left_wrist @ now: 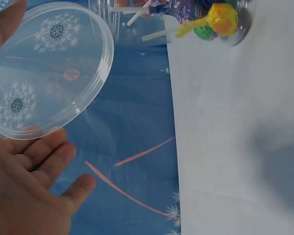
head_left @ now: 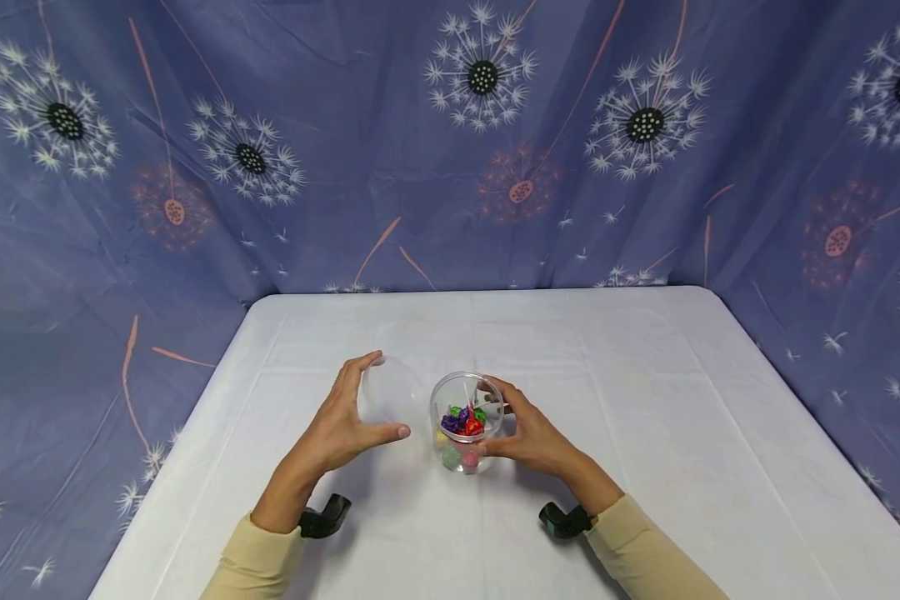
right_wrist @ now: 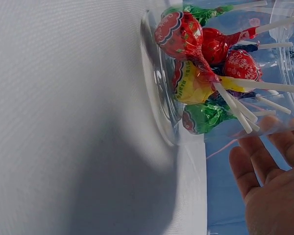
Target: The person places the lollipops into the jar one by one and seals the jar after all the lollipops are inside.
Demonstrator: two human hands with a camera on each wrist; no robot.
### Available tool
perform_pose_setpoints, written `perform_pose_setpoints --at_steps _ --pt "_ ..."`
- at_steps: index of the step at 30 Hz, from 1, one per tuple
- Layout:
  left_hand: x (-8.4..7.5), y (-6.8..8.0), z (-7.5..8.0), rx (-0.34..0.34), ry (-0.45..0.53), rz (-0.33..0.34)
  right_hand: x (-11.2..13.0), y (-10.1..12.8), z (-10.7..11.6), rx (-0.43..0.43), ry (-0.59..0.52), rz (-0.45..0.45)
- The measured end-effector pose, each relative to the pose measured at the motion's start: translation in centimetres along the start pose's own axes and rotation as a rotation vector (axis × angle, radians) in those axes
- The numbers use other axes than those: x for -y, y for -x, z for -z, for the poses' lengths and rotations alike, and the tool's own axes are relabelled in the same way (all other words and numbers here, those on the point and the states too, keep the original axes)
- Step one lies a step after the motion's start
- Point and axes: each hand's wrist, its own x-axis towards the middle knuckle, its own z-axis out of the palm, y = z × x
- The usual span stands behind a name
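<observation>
My left hand [head_left: 339, 427] holds a clear round plastic lid [head_left: 390, 392] by its edge, thumb on one side and fingers on the other. In the left wrist view the lid [left_wrist: 107, 54] is tilted, with its rim against the fingers. Just to its right stands a clear plastic jar [head_left: 437, 408] with its top uncovered. Wrapped lollipops [right_wrist: 206, 44] in red, green, yellow and purple fill its lower part, white sticks pointing up. My right hand [head_left: 528, 433] grips the jar's right side, thumb in front and fingers behind.
A white cloth covers the table [head_left: 645, 400]. Blue curtains [head_left: 390, 167] with dandelion prints hang behind and at both sides. A black wrist strap mount [head_left: 326, 517] sits on the left wrist and another mount [head_left: 565, 521] on the right.
</observation>
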Motion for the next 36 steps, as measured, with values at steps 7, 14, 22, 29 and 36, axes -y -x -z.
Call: perform_pose_setpoints --at_steps 7,14,22,29,36 --pt "-0.3 -0.9 -0.8 -0.019 0.081 -0.059 0.1 0.1 0.0 0.003 -0.006 -0.02" --pt "-0.4 -1.6 -1.8 0.002 0.192 -0.148 0.1 0.1 -0.1 0.006 -0.014 -0.004" --pt "-0.3 -2.4 -3.7 -0.005 0.31 -0.247 0.1 0.1 -0.1 0.002 0.003 0.009" --pt "-0.9 -2.7 -5.4 -0.004 0.363 -0.272 -0.1 0.1 0.0 -0.005 0.022 0.031" --pt "-1.0 -2.9 -6.9 0.012 0.347 -0.26 0.0 0.2 0.1 -0.012 0.018 0.007"
